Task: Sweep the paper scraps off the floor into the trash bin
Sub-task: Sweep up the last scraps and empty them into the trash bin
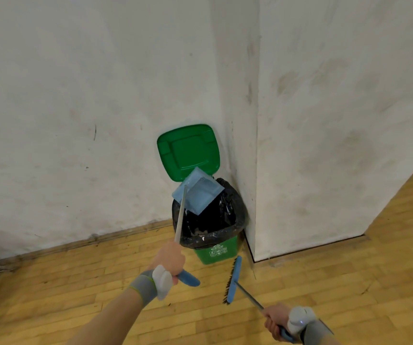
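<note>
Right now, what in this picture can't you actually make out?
All in the head view:
Whether the dustpan, tilted over the trash bin, has scraps in it: its own blue panel blocks that.
What lies deep in the bin: lost in the dark black liner.
The bin's white label: too small to read.
The floor nearer the person: cut off by the bottom edge.

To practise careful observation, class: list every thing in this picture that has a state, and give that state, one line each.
Trash bin: lid open.
Bin liner: fitted over the rim.
Dustpan: tipped over the bin, left hand gripping its handle.
Broom: right hand gripping its handle, head beside the bin.
</note>
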Motion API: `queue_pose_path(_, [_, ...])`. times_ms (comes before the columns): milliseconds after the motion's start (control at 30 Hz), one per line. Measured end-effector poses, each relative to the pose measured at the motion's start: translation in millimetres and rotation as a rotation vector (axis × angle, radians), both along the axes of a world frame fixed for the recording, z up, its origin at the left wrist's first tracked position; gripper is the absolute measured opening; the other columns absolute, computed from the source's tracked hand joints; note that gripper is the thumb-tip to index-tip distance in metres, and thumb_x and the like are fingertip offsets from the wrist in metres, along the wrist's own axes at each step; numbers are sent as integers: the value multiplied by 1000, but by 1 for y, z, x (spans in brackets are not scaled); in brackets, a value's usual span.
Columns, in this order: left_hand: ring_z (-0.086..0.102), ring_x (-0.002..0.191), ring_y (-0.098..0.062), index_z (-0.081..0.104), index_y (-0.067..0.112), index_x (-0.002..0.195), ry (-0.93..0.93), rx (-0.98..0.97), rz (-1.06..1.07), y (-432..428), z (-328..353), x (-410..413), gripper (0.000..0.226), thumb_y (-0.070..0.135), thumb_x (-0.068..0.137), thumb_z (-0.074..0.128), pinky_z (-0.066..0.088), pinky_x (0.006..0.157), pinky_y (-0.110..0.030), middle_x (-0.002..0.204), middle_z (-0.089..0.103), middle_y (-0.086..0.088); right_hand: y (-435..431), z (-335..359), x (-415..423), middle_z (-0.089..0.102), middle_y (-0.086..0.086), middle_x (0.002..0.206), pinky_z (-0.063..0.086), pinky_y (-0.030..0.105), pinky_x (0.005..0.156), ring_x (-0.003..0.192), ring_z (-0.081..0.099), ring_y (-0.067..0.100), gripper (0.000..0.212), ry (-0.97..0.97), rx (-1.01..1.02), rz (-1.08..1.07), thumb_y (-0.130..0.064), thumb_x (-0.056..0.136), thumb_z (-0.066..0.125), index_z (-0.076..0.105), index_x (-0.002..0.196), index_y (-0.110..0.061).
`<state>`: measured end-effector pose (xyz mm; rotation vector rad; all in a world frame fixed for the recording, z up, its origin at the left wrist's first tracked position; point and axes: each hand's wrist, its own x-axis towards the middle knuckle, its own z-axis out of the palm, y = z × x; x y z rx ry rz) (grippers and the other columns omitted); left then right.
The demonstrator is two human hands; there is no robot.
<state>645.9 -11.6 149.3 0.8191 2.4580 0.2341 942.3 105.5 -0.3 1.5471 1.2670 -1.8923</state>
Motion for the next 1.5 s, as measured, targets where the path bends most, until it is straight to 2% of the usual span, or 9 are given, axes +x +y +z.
queue_pose_path(133, [64,53,-24,48,11,75,-172,75,85,7,13,-8,17,12,92,47,53,44,-27,72,59,-10,-7,-2,1,49,3,69,41,16,35,34,49,4,20,-23,26,48,-9,95,49,48,75,-12])
queue_pose_path(333, [45,45,-20,46,1,86,-600,420,451,21,63,-15,8,2,94,45,42,42,-22,73,44,-12,-5,10,-23,39,7,58,32,22,44,37,36,15,44,-96,-64,107,-7,101,39,35,57,-12])
queue_pose_path(533, [34,31,-5,49,6,86,-1004,650,582,7,101,-35,26,7,100,27,21,29,-11,65,33,-4,-20,31,-52,46,10,56,38,20,38,41,41,19,29,-84,-110,123,-7,98,39,41,70,-9])
queue_pose_path(833, [37,34,-7,50,3,87,-960,673,534,-59,115,-96,29,4,97,22,28,30,-13,64,44,-6,-54,80,-128,48,12,75,39,19,39,46,42,16,6,-5,-13,-1,-3,98,37,41,94,-3])
queue_pose_path(1000, [39,32,-13,46,8,71,-802,814,509,-103,127,-132,35,20,96,24,23,31,-13,52,48,-5,-94,104,-167,47,15,82,40,21,45,45,47,20,22,30,2,42,4,89,39,48,107,-4])
queue_pose_path(1133, [31,35,-11,42,17,71,-727,940,491,-132,144,-156,33,29,95,22,25,35,-14,53,39,3,-126,130,-201,59,21,76,44,24,48,48,48,23,15,195,-31,32,-14,86,51,50,95,-3])
queue_pose_path(1233, [23,36,-9,39,19,69,-691,1029,466,-155,151,-171,34,29,96,21,20,38,-15,54,35,7,-146,154,-229,53,19,54,46,27,48,57,53,28,32,403,15,-62,-32,94,37,52,87,-5])
queue_pose_path(1333, [18,37,-8,40,19,66,-705,1058,443,-190,146,-176,38,33,97,22,16,39,-15,50,30,8,-166,186,-256,46,33,80,48,30,47,47,55,28,44,539,31,-39,-37,95,27,53,97,-2])
queue_pose_path(1500, [16,44,-15,40,14,80,-651,1116,303,-259,113,-180,15,20,87,28,17,47,-26,57,14,1,-208,222,-285,64,42,101,53,34,50,44,49,25,35,698,98,150,-11,86,43,44,119,2])
